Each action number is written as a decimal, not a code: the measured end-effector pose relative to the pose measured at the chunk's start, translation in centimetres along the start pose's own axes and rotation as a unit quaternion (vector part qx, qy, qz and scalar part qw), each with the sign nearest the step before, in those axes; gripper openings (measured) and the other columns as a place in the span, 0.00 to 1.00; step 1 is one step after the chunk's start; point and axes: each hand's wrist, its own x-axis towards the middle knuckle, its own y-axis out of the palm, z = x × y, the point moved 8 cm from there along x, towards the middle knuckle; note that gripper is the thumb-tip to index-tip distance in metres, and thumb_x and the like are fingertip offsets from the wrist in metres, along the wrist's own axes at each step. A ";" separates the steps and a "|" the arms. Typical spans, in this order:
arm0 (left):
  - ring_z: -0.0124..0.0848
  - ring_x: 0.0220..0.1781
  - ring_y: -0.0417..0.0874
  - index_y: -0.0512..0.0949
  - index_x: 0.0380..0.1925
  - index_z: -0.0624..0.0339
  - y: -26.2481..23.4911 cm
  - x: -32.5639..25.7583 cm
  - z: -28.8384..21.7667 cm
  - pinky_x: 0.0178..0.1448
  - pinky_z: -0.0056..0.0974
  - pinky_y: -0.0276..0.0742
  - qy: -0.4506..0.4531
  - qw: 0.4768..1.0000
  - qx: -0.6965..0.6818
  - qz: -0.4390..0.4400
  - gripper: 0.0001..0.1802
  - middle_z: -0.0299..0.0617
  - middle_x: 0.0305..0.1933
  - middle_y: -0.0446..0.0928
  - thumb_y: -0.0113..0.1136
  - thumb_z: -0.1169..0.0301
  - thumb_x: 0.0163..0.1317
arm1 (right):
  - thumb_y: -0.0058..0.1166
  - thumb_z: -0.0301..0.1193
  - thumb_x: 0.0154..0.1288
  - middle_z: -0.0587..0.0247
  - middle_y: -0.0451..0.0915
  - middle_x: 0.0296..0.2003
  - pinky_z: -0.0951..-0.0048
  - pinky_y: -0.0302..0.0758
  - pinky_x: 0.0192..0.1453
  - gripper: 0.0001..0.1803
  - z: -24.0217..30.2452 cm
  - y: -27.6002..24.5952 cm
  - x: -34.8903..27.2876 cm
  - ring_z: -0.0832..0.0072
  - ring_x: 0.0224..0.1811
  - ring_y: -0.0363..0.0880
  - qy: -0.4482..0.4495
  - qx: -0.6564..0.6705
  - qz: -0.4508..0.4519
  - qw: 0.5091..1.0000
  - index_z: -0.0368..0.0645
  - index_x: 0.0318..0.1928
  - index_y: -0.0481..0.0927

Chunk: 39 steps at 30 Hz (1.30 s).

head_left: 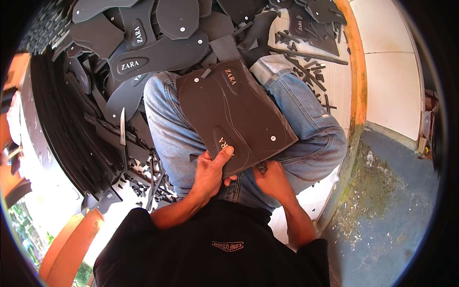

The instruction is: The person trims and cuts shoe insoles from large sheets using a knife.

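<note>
A dark brown-black foam sheet (248, 115) rests across my lap, marked with two curved sole outlines, each with a raised oval pad and a small white dot. My left hand (210, 170) grips its lower left edge, thumb pressed on top and fingers curled beneath. At the sheet's lower edge my right hand (272, 182) is closed around a small dark tool (261, 167); the sheet and fingers hide most of it, so I cannot tell its kind. A small dark offcut (206, 73) lies on the sheet's upper left part.
Cut foam soles (160, 56) and sheets are heaped beyond my knees. On the left, a knife (123, 136) lies blade-up beside a tall stack of dark sheets (67, 124). Thin foam scraps (313, 71) litter the pale floor, bordered on the right by an orange-brown edge (356, 71).
</note>
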 end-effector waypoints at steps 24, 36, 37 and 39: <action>0.25 0.12 0.74 0.74 0.29 0.58 2.1 0.5 0.1 0.09 0.26 0.63 -0.007 1.000 -0.012 0.001 0.13 0.36 0.21 0.75 0.59 0.59 0.61 | 0.51 0.35 0.58 0.48 0.78 0.43 0.59 0.71 0.49 0.17 1.9 3.3 4.6 0.54 0.48 0.76 -0.118 0.095 -0.021 0.988 0.39 0.45 0.76; 0.26 0.14 0.74 0.72 0.31 0.60 3.6 1.3 0.1 0.11 0.27 0.64 -0.002 0.997 -0.080 0.011 0.15 0.38 0.24 0.75 0.59 0.59 0.61 | 0.52 0.36 0.59 0.56 0.80 0.37 0.65 0.72 0.42 0.15 3.4 3.1 6.4 0.62 0.42 0.77 -0.092 0.175 -0.041 0.979 0.39 0.41 0.77; 0.26 0.14 0.74 0.72 0.31 0.60 3.6 1.3 0.0 0.11 0.27 0.64 0.000 0.996 -0.084 0.011 0.15 0.38 0.24 0.75 0.59 0.59 0.61 | 0.52 0.36 0.59 0.57 0.80 0.36 0.65 0.72 0.42 0.15 3.6 3.0 6.8 0.62 0.42 0.77 -0.092 0.177 -0.043 0.979 0.39 0.41 0.77; 0.27 0.13 0.74 0.73 0.31 0.60 3.4 1.4 0.1 0.10 0.27 0.64 -0.002 0.996 -0.088 0.011 0.15 0.38 0.24 0.75 0.59 0.59 0.61 | 0.52 0.37 0.59 0.57 0.79 0.36 0.65 0.71 0.41 0.15 4.0 3.1 7.5 0.62 0.41 0.77 -0.093 0.180 -0.043 0.978 0.39 0.40 0.77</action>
